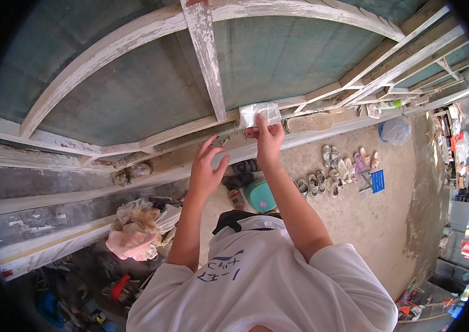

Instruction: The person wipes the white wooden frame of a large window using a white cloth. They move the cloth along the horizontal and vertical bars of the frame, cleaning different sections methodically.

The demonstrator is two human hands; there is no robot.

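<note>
My right hand [268, 141] grips a small, clear plastic packet [253, 113] by its lower edge, just above the window ledge. What the packet contains cannot be made out. To its left, my left hand [208, 166] hovers over the ledge [176, 159] with spread fingers and nothing in them. Behind both hands rises a window frame [205, 50] of peeling white paint, with greenish mesh screen [284, 58] in its panels. A worn shoe insole [310, 123] lies on the ledge, right of the packet.
Several pairs of shoes [342, 170] stand on the concrete floor beside a blue folding stool [377, 181]. A turquoise tub or stool [260, 195] is near my feet. Bundled cloth and bags [139, 232] sit at lower left. A plastic bag [396, 130] rests below the ledge's far end.
</note>
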